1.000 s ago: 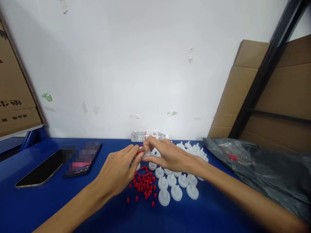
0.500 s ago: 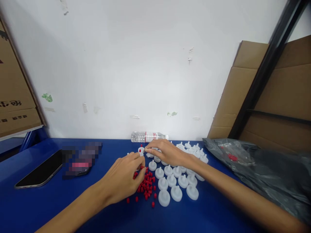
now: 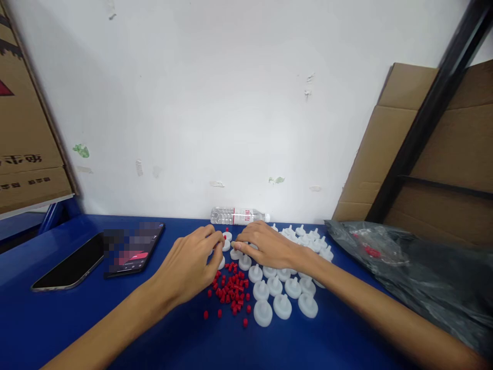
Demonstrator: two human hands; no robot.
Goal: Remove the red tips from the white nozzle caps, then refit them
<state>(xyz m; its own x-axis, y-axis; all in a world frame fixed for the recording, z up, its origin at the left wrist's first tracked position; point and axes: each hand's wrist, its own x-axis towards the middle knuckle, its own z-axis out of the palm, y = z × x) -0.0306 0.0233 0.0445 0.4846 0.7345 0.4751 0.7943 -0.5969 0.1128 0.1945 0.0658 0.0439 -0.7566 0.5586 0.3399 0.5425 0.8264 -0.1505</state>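
Head view shows a blue bench point(image 3: 77, 324) against a white wall point(image 3: 231, 103), with a black bag point(image 3: 416, 267) at its right edge, two phones point(image 3: 133, 249) toward the left and a water bottle point(image 3: 239, 216) along the far edge. Mid-bench, the left hand point(image 3: 192, 264) and right hand point(image 3: 269, 246) rest half curled, fingertips nearly meeting on the white caps point(image 3: 263, 313); I cannot tell whether either is pinching one. Small red plugs point(image 3: 231, 293) lie heaped just beside the caps' near rows

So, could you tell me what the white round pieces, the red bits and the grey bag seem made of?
The white round pieces: likely moulded plastic, matt, all identical in shape. The red bits: plastic or rubber, too small to tell. The grey bag: thin plastic film, judging by glossy creases.
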